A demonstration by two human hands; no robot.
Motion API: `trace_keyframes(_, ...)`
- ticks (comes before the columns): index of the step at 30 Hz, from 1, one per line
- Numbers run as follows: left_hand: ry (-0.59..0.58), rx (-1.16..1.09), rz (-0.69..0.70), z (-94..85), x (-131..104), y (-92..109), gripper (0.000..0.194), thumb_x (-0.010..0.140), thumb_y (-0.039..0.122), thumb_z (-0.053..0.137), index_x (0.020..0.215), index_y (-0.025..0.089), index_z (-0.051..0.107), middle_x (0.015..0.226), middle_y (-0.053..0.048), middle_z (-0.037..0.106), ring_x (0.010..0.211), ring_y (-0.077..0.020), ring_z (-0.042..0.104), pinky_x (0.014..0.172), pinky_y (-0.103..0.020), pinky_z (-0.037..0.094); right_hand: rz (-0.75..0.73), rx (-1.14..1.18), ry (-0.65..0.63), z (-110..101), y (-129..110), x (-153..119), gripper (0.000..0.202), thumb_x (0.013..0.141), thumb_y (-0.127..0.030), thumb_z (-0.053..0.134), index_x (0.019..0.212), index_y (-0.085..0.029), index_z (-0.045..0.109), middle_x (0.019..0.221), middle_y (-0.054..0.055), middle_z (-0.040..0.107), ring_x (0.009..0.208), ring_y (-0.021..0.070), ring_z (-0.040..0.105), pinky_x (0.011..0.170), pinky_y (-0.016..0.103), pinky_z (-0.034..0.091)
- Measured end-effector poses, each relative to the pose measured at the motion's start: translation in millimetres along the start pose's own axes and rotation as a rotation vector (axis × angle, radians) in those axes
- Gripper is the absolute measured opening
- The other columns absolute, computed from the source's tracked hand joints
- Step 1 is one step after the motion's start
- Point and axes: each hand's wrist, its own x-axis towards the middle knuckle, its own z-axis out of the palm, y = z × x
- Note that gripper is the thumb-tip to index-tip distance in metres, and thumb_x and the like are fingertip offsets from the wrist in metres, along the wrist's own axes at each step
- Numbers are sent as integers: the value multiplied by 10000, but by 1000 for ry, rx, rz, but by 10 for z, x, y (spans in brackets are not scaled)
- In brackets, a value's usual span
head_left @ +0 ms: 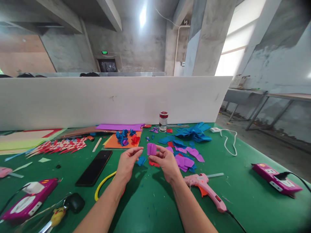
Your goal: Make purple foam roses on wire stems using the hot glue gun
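Observation:
A small rolled purple paper piece (152, 149) is pinched between the thumb and fingers of my right hand (165, 160), above the green table (148, 200). Just left of it, my left hand (127, 163) has its thumb and index finger pressed together; a very thin strand seems to run from them toward the purple piece, too fine to make out. Purple paper petals (184, 161) lie beyond my right hand, among blue and red pieces. Blue paper flowers (122, 136) and a red one (135, 139) rest on orange sheets (111, 142).
A pink glue gun (206, 189) lies right of my right forearm. A black phone (94, 168) and yellow ring (103, 184) are left of my left hand. A red-lidded jar (163, 122) stands before the white partition (116, 102). Magenta power strips (277, 178) sit at both sides.

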Motion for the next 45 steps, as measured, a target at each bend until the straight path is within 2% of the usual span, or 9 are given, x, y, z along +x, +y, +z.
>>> trace_keyframes(4, -174, 29, -11, -22, -20, 73, 265, 664, 402, 761, 797, 172, 769, 712, -34, 702, 605, -125, 534, 583, -229, 393, 86, 85, -70, 17, -29, -51, 563, 551, -244, 829, 1082, -168, 657, 737, 4, 729, 622, 126, 658, 681, 271, 529)
trace_keyframes(8, -304, 15, -5, -8, -64, 123, 243, 722, 376, 727, 860, 181, 771, 813, -60, 727, 785, -186, 606, 755, -282, 441, 79, 87, -112, 4, -12, -56, 536, 567, -227, 824, 1076, -176, 665, 726, -4, 719, 632, 120, 648, 682, 262, 514)
trace_keyframes(11, -350, -6, -2, -4, -81, 145, 241, 725, 354, 730, 887, 180, 771, 868, -81, 730, 884, -224, 613, 857, -335, 433, 66, 81, -116, -5, 3, -52, 536, 583, -208, 813, 1096, -176, 659, 711, -12, 711, 620, 116, 638, 673, 258, 503)
trace_keyframes(17, -367, -21, 2, -1, -92, 182, 215, 702, 332, 751, 853, 180, 775, 901, -77, 716, 917, -226, 598, 881, -338, 427, 88, 101, -121, -1, -5, -47, 558, 558, -208, 828, 1090, -170, 662, 720, -6, 712, 616, 107, 625, 662, 243, 487)
trace_keyframes(35, -308, -26, -4, 16, -99, 159, 132, 625, 277, 798, 691, 173, 749, 794, -49, 696, 803, -188, 605, 779, -285, 444, 94, 25, -109, -17, 10, -37, 530, 536, -219, 834, 1042, -165, 684, 667, -18, 692, 578, 107, 604, 648, 259, 469)
trace_keyframes(45, -267, -29, -18, 80, -134, 150, 198, 650, 292, 771, 806, 172, 747, 770, -31, 693, 755, -171, 592, 728, -266, 443, 67, 53, -62, 15, 58, -27, 428, 555, -215, 827, 950, -181, 668, 683, -22, 710, 623, 103, 623, 655, 229, 469)
